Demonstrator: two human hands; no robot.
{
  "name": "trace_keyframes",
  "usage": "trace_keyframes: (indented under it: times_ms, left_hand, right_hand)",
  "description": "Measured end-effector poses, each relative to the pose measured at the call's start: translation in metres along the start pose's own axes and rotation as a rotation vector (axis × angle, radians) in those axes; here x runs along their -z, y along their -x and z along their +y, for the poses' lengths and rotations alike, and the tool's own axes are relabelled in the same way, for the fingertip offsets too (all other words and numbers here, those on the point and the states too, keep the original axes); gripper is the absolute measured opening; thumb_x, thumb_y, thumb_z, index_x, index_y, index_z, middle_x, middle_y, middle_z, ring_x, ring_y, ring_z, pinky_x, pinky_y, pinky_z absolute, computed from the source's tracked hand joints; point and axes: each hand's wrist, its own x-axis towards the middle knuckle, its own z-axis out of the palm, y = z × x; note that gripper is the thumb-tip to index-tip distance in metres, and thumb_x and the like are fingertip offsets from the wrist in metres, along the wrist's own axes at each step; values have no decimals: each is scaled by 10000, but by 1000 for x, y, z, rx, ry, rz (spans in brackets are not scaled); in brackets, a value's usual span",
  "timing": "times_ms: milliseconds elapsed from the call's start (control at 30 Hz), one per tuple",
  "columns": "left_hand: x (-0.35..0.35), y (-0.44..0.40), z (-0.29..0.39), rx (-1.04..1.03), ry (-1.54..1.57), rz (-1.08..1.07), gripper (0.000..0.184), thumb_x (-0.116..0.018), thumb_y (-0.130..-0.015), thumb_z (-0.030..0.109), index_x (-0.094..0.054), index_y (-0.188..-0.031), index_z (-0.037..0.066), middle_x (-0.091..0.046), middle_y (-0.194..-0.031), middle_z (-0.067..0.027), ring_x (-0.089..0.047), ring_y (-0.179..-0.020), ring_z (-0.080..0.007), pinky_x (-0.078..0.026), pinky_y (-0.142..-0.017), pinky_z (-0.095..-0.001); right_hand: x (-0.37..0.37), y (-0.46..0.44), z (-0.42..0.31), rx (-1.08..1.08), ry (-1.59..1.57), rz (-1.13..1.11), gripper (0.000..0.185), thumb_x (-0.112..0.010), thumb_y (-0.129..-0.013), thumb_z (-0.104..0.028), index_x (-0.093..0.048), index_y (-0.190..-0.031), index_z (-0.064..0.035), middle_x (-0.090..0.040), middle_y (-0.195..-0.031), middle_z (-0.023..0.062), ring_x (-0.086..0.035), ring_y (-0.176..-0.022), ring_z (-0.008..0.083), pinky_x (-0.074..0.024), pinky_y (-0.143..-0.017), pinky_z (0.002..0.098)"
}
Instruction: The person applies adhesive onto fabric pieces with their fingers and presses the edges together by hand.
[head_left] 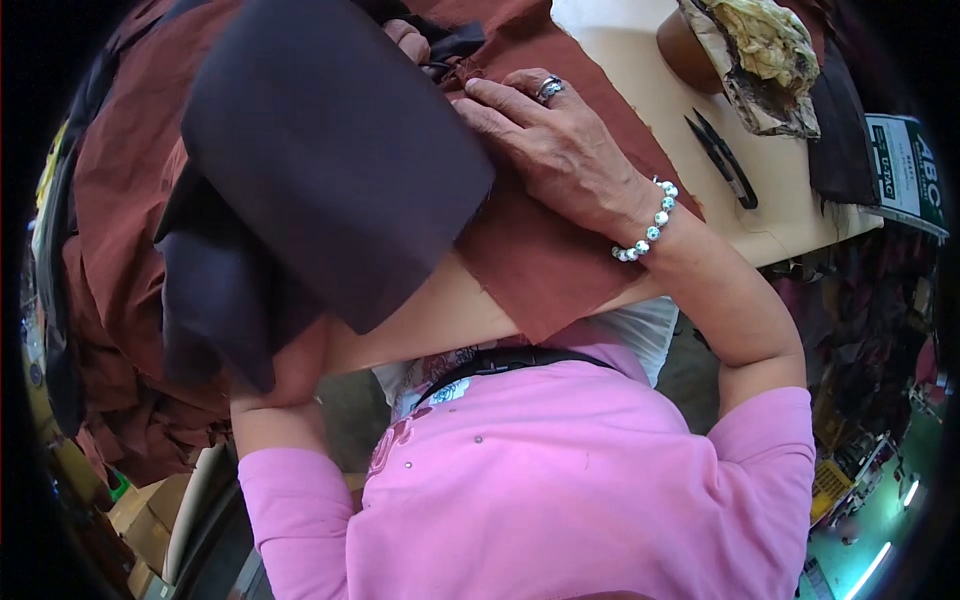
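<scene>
A large dark piece of cloth point(330, 150) hangs over my left forearm and covers most of my left hand point(408, 42). Only its curled fingers show at the top, closed on a bunched part of the dark cloth. My right hand point(560, 150), with a ring and a beaded bracelet point(655, 232), rests on reddish-brown cloth point(560, 265) on the table. Its thumb and index finger are close together at the dark cloth's edge, beside a frayed reddish-brown bit point(462, 74), and seem to pinch it. The exact contact is partly hidden.
Black thread snips point(722, 158) lie on the pale tabletop point(775, 200) at right. Behind them are a brown round container point(690, 52) and a crumpled yellowish bundle point(765, 40). More reddish-brown cloth point(130, 250) is heaped at left. A green-and-white printed packet point(905, 165) sits at the right edge.
</scene>
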Motion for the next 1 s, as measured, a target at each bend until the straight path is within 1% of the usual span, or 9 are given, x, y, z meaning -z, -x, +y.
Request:
trace_keyframes:
  times_ms: [100,300,400,500,700,800,900,1000]
  left_hand:
    - [2,3,5,-10,-3,-19,437,-685,-758,107,-522,-1159,43,-510,-1212,-127,-513,-1090,-287,-404,-940,-370]
    - [13,12,11,-20,-23,-54,448,-687,-756,106,-517,-1166,42,-509,-1216,-126,-511,-1096,-285,-400,-945,-368]
    - [18,18,13,-11,-21,-66,454,-689,-755,106,-515,-1169,42,-509,-1217,-126,-510,-1099,-283,-398,-947,-366]
    - [22,21,12,-6,-25,-77,459,-690,-754,105,-512,-1172,41,-509,-1219,-125,-509,-1102,-282,-396,-950,-365]
    - [18,16,14,-37,-30,-85,470,-692,-751,104,-508,-1179,41,-509,-1223,-124,-506,-1108,-279,-393,-955,-362]
    - [10,8,18,-66,-33,-86,475,-694,-750,104,-505,-1182,40,-509,-1225,-123,-505,-1111,-278,-391,-957,-361]
    - [1,-1,23,-104,-44,-87,481,-695,-749,104,-503,-1185,40,-508,-1227,-123,-504,-1114,-276,-389,-960,-359]
    - [-10,-12,28,-136,-50,-86,486,-696,-748,103,-501,-1189,40,-508,-1229,-122,-503,-1118,-275,-387,-962,-358]
  right_hand:
    - [2,1,-1,-12,12,-8,368,-551,-744,-79,-535,-1111,-90,-546,-1072,77,-540,-1009,242,-441,-843,355]
    - [-4,3,3,10,-1,8,342,-552,-761,-107,-530,-1102,-97,-543,-1102,77,-537,-1016,233,-433,-817,357]
    - [-4,3,3,-5,-2,-15,344,-544,-772,-111,-522,-1115,-95,-538,-1121,80,-538,-1009,231,-430,-820,362]
    - [-3,1,0,-47,-36,30,352,-535,-782,-117,-506,-1132,-96,-534,-1126,82,-539,-1001,228,-426,-801,360]
    - [0,-4,1,-22,45,-85,330,-511,-810,-134,-492,-1137,-90,-541,-1119,93,-558,-969,229,-413,-754,365]
    - [0,-8,1,-22,26,-67,320,-495,-827,-147,-491,-1141,-86,-546,-1102,90,-566,-953,228,-409,-741,382]
    - [13,-18,-1,-64,57,-328,543,-523,-779,-105,-423,-1309,-46,-434,-1358,96,-489,-1067,239,-391,-794,381]
    - [9,-22,-4,-71,134,-328,505,-539,-765,-111,-458,-1260,-50,-469,-1291,84,-491,-1042,220,-394,-750,361]
